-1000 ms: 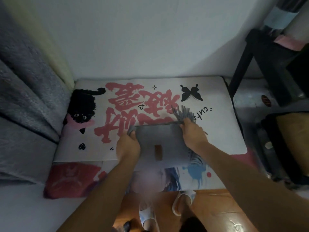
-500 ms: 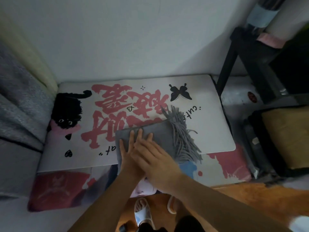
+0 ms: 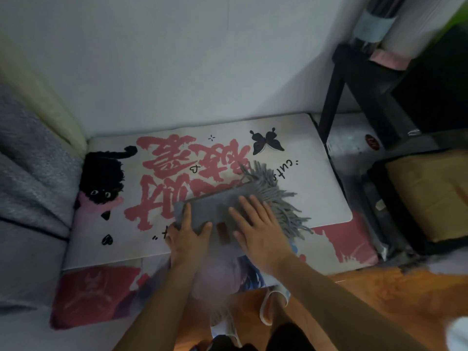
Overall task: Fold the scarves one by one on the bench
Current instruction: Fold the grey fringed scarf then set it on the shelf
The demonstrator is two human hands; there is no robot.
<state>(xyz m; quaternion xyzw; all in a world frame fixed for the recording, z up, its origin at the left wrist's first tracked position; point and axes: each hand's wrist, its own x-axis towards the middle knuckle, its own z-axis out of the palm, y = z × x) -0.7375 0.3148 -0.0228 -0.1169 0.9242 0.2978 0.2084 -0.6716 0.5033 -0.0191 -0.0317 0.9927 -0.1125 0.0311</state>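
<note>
Fingers [image 3: 249, 206] of the right hand [image 3: 258, 231] lie spread and flat, those of the left hand [image 3: 188, 236] nearly straight, pressing the folded grey scarf [image 3: 215, 206] onto the surface [image 3: 316, 188], apparently to set the creases; its fringe [image 3: 276, 196] fans toward 2 o'clock.

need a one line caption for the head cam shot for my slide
Both hands, left hand and right hand, press a folded grey fringed scarf flat on the printed bench mat.
</note>
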